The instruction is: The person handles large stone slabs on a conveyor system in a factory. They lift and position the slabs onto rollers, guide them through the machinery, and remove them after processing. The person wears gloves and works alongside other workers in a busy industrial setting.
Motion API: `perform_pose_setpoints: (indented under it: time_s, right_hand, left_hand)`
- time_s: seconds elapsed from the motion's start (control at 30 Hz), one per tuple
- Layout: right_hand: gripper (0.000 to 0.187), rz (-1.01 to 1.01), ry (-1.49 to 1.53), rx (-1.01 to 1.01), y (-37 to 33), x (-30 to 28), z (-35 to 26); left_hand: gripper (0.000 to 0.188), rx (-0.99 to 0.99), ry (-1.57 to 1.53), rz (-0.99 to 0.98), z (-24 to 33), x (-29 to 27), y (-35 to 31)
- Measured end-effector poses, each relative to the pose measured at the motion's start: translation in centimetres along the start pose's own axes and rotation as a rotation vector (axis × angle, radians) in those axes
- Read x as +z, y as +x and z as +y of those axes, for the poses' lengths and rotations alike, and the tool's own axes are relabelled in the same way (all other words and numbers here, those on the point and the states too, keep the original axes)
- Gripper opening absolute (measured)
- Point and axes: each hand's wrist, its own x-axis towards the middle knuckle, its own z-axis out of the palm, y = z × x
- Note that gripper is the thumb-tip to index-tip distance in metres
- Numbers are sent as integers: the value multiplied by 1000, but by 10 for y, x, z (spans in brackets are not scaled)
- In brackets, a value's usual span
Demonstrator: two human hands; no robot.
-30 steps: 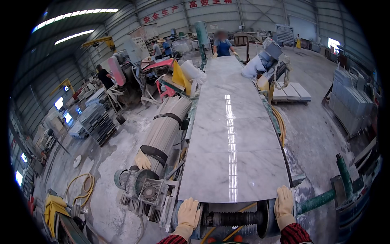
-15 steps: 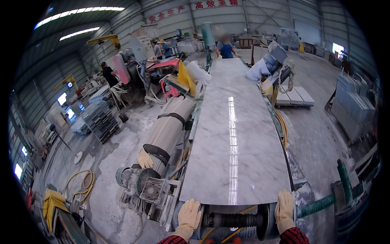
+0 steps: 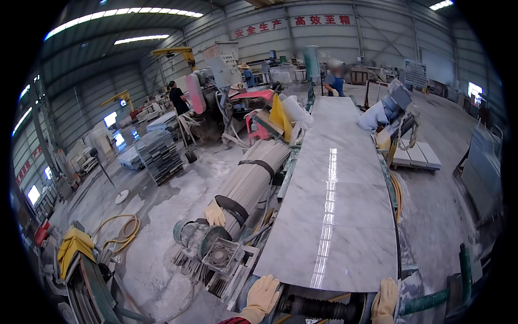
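Note:
A long polished marble slab (image 3: 324, 237), white with grey veins, lies flat along the conveyor in front of me. Cream work gloves cover both of my hands. At the slab's near left corner, my left hand (image 3: 262, 296) rests with its fingers stretched out and holds nothing. On the opposite corner, my right hand (image 3: 384, 300) lies with straight fingers against the slab's edge, also holding nothing. Below the near edge, between my hands, shows a dark ribbed roller shaft (image 3: 321, 308). Seams cross the marble surface, and a streak of light reflects down its middle.
A grey motor with gearbox (image 3: 202, 243) and a strapped bundle of long strips (image 3: 253, 173) stand left of the conveyor. A grey machine head (image 3: 396, 102) leans over its right side. A person in blue (image 3: 335, 83) stands at the far end. A yellow hose (image 3: 127, 232) lies coiled on the floor.
My view has turned left and tilted up, so the scene sits farther right and lower. Both hands stay at the slab's near corners, and the person at the far end has turned sideways.

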Motion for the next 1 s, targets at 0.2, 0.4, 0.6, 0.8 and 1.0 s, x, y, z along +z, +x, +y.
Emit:
perform_pose_setpoints:
  time_s: [0.2, 0.4, 0.6, 0.8, 1.0]
  right_hand:
    - [37, 27, -25, -35, -4, -2, 0]
    - [38, 112, -60, -104, 3, -9, -7]
    - [39, 69, -53, -99, 5, -17, -13]
    - [37, 97, -54, -55, 0, -13, -12]
    - [39, 65, -70, -39, -8, -6, -4]
  left_hand:
    - [46, 25, 82, 98, 4, 2, -3]
    - [47, 21, 72, 90, 3, 1, -8]
    - [47, 23, 87, 97, 3, 3, -10]
    - [48, 7, 40, 52, 3, 3, -13]
    - [48, 7, 46, 60, 2, 5, -16]
